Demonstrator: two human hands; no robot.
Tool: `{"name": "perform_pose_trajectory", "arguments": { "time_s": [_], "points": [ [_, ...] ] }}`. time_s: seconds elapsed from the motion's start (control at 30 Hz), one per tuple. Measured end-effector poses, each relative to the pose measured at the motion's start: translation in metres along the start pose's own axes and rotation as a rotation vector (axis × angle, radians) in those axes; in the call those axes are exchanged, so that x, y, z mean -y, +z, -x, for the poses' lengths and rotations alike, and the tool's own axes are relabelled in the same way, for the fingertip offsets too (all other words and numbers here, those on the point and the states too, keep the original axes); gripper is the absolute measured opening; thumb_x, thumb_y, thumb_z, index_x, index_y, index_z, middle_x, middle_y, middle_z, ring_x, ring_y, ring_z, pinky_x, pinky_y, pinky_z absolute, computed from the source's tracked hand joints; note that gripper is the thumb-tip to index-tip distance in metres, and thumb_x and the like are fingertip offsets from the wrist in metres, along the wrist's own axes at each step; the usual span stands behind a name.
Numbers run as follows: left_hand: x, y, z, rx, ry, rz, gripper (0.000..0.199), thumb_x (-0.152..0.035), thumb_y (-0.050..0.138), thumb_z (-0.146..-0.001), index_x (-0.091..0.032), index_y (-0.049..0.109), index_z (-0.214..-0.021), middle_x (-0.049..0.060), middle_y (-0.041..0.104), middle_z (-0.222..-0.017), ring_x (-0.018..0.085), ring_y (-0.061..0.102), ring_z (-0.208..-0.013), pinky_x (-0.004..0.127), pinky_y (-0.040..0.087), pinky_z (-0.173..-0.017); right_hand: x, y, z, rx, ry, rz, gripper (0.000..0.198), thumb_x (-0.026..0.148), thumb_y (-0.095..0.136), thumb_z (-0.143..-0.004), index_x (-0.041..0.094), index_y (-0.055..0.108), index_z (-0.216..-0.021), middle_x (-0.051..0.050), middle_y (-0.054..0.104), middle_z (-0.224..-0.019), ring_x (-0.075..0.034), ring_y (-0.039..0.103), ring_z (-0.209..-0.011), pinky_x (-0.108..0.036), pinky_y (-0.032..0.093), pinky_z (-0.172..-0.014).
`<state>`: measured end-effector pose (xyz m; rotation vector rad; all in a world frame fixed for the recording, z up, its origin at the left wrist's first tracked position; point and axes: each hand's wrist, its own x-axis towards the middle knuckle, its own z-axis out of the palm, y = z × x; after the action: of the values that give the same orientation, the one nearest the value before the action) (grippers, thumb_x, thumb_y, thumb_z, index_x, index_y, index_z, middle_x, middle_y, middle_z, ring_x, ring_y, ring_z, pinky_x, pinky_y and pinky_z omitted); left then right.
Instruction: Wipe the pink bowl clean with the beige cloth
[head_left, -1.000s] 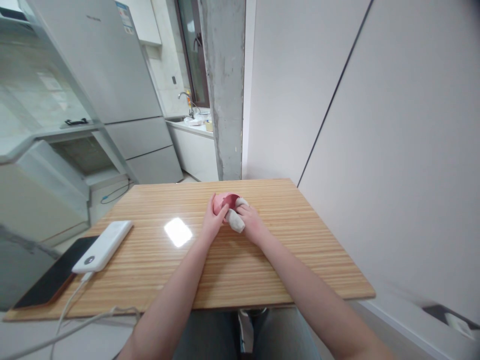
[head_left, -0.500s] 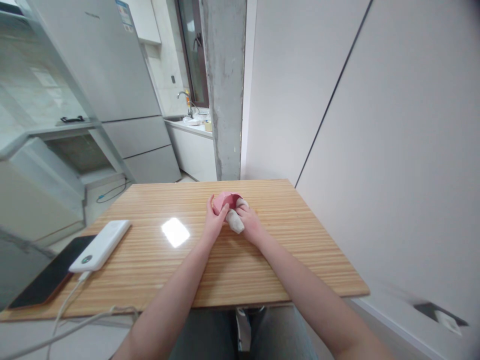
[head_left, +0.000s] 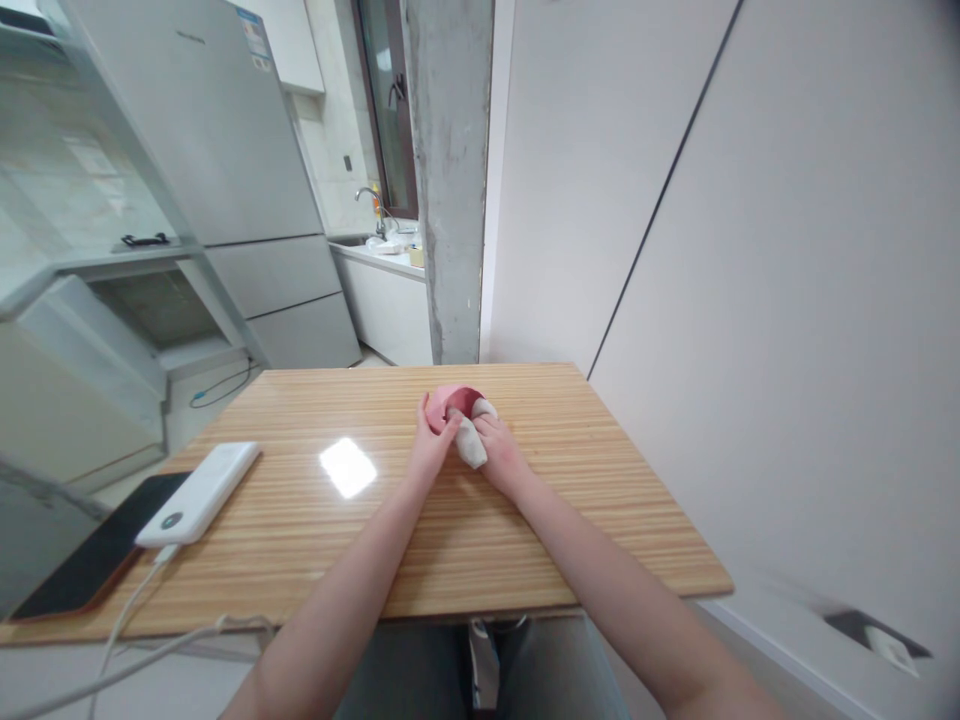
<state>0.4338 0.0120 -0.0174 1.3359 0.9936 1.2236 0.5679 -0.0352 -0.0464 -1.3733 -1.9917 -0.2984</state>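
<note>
head view: my left hand (head_left: 429,450) grips a pink cup (head_left: 448,404) tilted on the wooden table (head_left: 315,530); my right hand (head_left: 501,455) clenches a white cloth (head_left: 471,443) at its mouth. wiping seems underway; next needs steady turning.

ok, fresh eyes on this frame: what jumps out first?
Both hands meet at the middle of the wooden table: the left hand grips a small pink cup, while the right hand presses a pale cloth against its rim. Off at the table's left edge lie a white power bank with a cable and a dark phone.
</note>
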Motion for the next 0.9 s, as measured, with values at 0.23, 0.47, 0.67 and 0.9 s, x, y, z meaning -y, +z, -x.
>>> {"name": "perform_pose_trajectory", "arguments": {
  "time_s": [0.23, 0.47, 0.67, 0.9],
  "points": [
    [-0.006, -0.007, -0.003, 0.0, -0.026, -0.059, 0.056, -0.024, 0.069, -0.067, -0.018, 0.047, -0.119, 0.011, 0.057, -0.119, 0.023, 0.054, -0.113, 0.036, 0.039, -0.101, -0.002, 0.003, -0.003, 0.022, -0.039, -0.039, 0.017, 0.02, 0.055, -0.086, 0.018, 0.067, -0.098, -0.008, 0.063, -0.09, -0.02, 0.052, -0.09, -0.034, 0.044, -0.08],
    [0.01, -0.002, -0.004, -0.012, -0.027, -0.012, 0.083, -0.037, 0.074, -0.065, -0.019, 0.032, -0.135, 0.014, 0.048, -0.133, 0.024, 0.049, -0.121, 0.037, 0.038, -0.102, 0.005, 0.0, -0.003, 0.025, 0.029, -0.042, 0.013, 0.017, 0.053, -0.087, 0.016, 0.066, -0.088, -0.006, 0.062, -0.079, -0.019, 0.052, -0.083, -0.033, 0.044, -0.077],
    [0.02, -0.009, -0.013, 0.0, -0.049, 0.065, 0.045, -0.039, 0.066, -0.072, -0.017, 0.054, -0.109, 0.009, 0.064, -0.104, 0.022, 0.061, -0.1, 0.037, 0.047, -0.09, 0.007, -0.002, 0.001, -0.107, 0.058, -0.28, 0.022, 0.029, 0.053, -0.086, 0.019, 0.061, -0.104, -0.007, 0.062, -0.096, -0.02, 0.054, -0.097, -0.035, 0.044, -0.089],
    [0.011, -0.008, -0.01, 0.034, -0.101, 0.059, 0.034, -0.033, 0.064, -0.071, -0.017, 0.058, -0.101, 0.007, 0.065, -0.098, 0.02, 0.061, -0.095, 0.035, 0.048, -0.087, -0.019, -0.005, 0.008, -0.453, 0.429, -0.201, 0.042, 0.025, 0.046, -0.088, 0.021, 0.044, -0.13, -0.012, 0.053, -0.127, -0.025, 0.036, -0.13, -0.054, 0.019, -0.112]
  ]
}}
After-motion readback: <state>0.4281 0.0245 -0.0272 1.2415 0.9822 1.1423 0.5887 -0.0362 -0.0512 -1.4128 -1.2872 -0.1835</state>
